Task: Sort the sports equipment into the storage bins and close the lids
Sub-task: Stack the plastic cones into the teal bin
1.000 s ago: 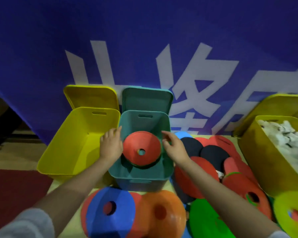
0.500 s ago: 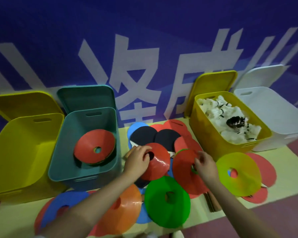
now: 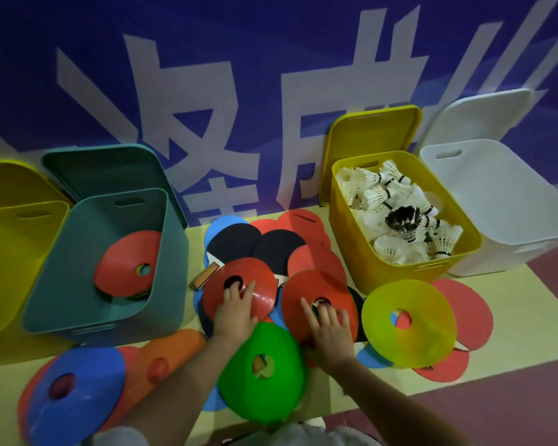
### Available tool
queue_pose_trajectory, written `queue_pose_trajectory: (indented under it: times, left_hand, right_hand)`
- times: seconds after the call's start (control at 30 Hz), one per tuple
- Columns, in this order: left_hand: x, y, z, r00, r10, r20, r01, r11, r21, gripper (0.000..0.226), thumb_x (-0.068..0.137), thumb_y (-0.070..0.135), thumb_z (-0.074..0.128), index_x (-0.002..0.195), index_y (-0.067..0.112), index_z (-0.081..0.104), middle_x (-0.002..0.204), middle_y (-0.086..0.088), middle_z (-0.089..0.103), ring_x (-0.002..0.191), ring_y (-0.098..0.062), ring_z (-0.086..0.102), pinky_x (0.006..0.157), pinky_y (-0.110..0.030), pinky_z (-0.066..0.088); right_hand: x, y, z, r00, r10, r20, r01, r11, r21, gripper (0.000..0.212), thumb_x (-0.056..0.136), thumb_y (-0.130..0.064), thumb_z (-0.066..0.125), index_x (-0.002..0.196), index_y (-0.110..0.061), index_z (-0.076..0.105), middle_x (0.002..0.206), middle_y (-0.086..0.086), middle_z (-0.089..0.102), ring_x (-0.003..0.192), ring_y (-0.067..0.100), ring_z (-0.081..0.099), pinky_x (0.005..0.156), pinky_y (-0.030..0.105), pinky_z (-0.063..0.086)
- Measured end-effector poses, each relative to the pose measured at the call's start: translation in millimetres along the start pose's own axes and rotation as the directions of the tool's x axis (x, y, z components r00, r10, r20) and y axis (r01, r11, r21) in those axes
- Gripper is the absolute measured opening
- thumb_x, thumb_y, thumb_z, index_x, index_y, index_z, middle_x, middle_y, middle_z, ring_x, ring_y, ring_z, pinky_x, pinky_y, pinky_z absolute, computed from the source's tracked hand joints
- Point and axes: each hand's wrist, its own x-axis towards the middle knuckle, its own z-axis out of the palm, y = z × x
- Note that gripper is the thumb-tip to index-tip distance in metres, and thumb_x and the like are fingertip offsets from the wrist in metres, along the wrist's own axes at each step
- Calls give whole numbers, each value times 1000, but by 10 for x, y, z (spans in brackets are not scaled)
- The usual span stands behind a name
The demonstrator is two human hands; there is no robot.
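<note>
My left hand (image 3: 236, 312) lies on a red disc cone (image 3: 261, 278) in the middle of the table, with a fingertip hooked into its centre hole. Beside it, my right hand (image 3: 331, 329) rests with spread fingers on a second red disc cone (image 3: 306, 284), fingertips at its hole. To the left stands the open teal bin (image 3: 174, 252), holding a stack topped by a red disc (image 3: 123, 268). Loose on the table lie a green disc (image 3: 281, 387), a yellow-green disc (image 3: 426, 323), a blue disc (image 3: 87, 397) and an orange disc (image 3: 174, 352).
Table tennis paddles (image 3: 236, 243) lie behind the discs. An open yellow bin (image 3: 13, 252) stands far left. A yellow bin (image 3: 351, 262) full of shuttlecocks (image 3: 384, 197) and a white bin (image 3: 496, 204) stand right. Lids (image 3: 371, 133) lean on the blue banner.
Both hands left the teal bin and moved right onto the pile of discs. Since half a second ago they have settled on two red discs, and my view has come closer.
</note>
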Motion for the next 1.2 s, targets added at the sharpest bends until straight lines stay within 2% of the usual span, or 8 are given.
queue_pose_trajectory:
  times: [0.2, 0.47, 0.6, 0.9, 0.97, 1.07, 1.13, 1.2]
  left_hand:
    - [77, -75, -26, 988, -154, -6, 153, 984, -94, 106, 71, 63, 68, 151, 26, 9, 132, -10, 34, 124, -27, 32, 92, -37, 46]
    - [202, -321, -356, 968, -223, -114, 159, 899, -408, 99, 63, 69, 53, 147, 37, 12, 137, -8, 34, 127, -29, 38, 100, -45, 42]
    - [287, -410, -523, 940, -293, -174, 61, 648, -760, 83, 69, 56, 55, 146, 34, 29, 137, -4, 43, 121, -20, 48, 102, -37, 41]
    - [349, -466, -641, 935, -326, -138, 40, 484, -874, 67, 72, 55, 54, 135, 39, 40, 130, 8, 53, 121, -11, 50, 105, -41, 41]
    - [341, -429, -699, 936, -326, -131, 39, 468, -883, 63, 72, 55, 54, 133, 41, 42, 127, 10, 54, 119, -9, 50, 103, -36, 40]
    - [339, -387, -736, 939, -317, -132, 29, 458, -888, 59, 85, 41, 61, 139, 36, 39, 134, 7, 50, 123, -11, 47, 105, -36, 38]
    - [335, -375, -735, 939, -324, -115, 39, 433, -901, 57, 88, 39, 58, 140, 36, 37, 139, 6, 47, 127, -13, 45, 107, -39, 37]
    - [327, -367, -746, 940, -327, -98, 45, 403, -914, 54, 83, 50, 49, 136, 44, 39, 137, 10, 49, 125, -13, 48, 105, -44, 41]
  right_hand:
    - [12, 237, -90, 988, -154, -8, 154, 986, 57, 86, 52, -49, 76, 131, -28, 50, 92, -1, 63, 87, 23, 62, 74, 42, 49]
    - [593, 375, -821, 1000, -16, -24, 29, 644, 765, 33, 89, -35, 60, 121, -34, 58, 96, -13, 62, 90, 9, 61, 80, 32, 50]
    - [980, 365, -1154, 976, -50, 212, -212, 8, 977, 45, 83, -54, 64, 123, -35, 55, 117, -3, 62, 101, 12, 65, 86, 32, 54]
    - [1445, 545, -904, 884, 76, 462, -440, -205, 874, 85, 66, -88, 46, 133, -36, 48, 127, -1, 60, 116, 23, 57, 103, 51, 42]
    - [1403, 577, -938, 896, 219, 386, -364, -135, 922, 79, 75, -81, 45, 134, -28, 52, 123, -2, 62, 114, 20, 58, 103, 46, 43]
    - [1281, 589, -1031, 913, 384, 134, -263, 305, 915, 56, 90, -46, 58, 136, -16, 48, 124, 3, 60, 114, 23, 57, 97, 38, 46]
    - [1207, 599, -1050, 936, 342, -83, -152, 604, 783, 46, 91, -22, 60, 134, -15, 47, 124, 4, 60, 113, 23, 56, 91, 30, 44]
    - [1175, 617, -1039, 933, 303, -193, -79, 698, 712, 42, 90, -14, 58, 131, -16, 49, 122, 3, 61, 111, 21, 57, 86, 25, 41]
